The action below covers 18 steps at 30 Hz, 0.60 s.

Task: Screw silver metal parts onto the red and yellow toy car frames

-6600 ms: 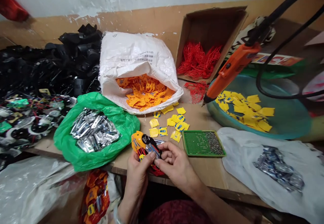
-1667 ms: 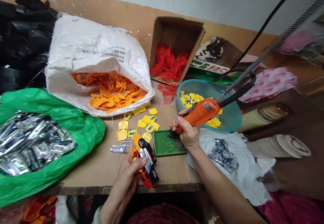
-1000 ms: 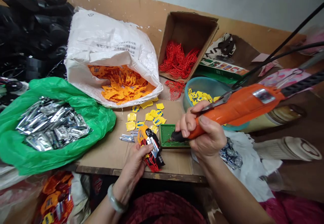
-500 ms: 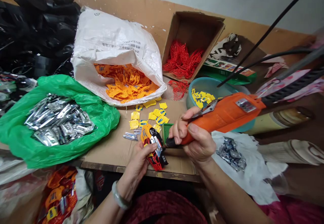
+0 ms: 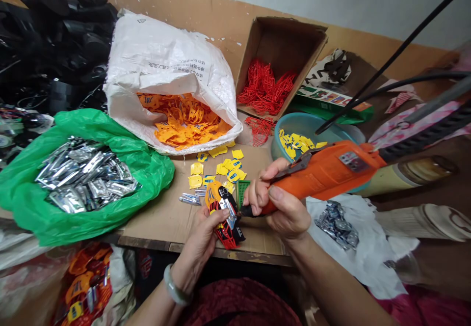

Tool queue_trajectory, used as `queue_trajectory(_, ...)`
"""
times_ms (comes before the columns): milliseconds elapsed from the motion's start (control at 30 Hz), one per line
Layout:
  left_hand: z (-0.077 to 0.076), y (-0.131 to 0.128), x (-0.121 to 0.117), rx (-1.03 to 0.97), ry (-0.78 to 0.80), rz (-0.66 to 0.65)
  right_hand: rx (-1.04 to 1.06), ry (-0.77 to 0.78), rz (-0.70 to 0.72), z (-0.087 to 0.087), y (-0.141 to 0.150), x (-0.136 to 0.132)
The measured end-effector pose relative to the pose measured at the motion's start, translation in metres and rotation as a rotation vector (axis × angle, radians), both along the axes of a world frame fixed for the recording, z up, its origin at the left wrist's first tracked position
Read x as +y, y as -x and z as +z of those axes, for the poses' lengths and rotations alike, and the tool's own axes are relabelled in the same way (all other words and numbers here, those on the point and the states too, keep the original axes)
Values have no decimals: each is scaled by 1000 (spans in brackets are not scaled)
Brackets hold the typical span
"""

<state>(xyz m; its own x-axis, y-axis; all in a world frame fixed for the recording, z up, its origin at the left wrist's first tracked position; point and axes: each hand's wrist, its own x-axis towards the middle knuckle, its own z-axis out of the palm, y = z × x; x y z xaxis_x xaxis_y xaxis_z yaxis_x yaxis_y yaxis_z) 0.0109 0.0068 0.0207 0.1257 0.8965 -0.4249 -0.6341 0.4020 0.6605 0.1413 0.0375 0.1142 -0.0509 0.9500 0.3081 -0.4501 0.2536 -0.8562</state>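
My left hand (image 5: 206, 230) is closed around a toy car body (image 5: 225, 207) of orange, black, red and silver plastic, its thumb pressing on the silver piece. Wrapped round an orange electric screwdriver (image 5: 320, 171), my right hand (image 5: 281, 201) keeps the tool tilted, its dark tip against or very near the side of the car body. Which of the two I cannot tell. Just behind the tip stands a small green basket (image 5: 242, 191), partly hidden by the fingers. Yellow plastic pieces (image 5: 231, 169) and a few silver strips (image 5: 190, 198) lie on the cardboard beyond the car body.
A green bag (image 5: 154, 174) of silver parts lies left. Behind it are a white sack (image 5: 165, 46) of orange parts and a cardboard box (image 5: 287, 31) of red frames. At right are a blue bowl (image 5: 305, 120) of yellow pieces, a white bag (image 5: 379, 262) and hanging cables (image 5: 405, 36).
The screwdriver's rear end has dipped slightly, and my right hand has shifted a little left and down with it. My left hand and the car body stay almost still.
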Motion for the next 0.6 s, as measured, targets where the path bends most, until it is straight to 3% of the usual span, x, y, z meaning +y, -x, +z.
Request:
queue_trajectory(433,1,-4,0,67,-9,18,-113,2,160,-8,-4,-7)
queue_trajectory(533,4,-1,-2,53,-4,-3,-40,-13,121,-4,-4,-1)
queue_trajectory(600,6,4,-4,80,-12,5,-16,0,2,-3,-8,6)
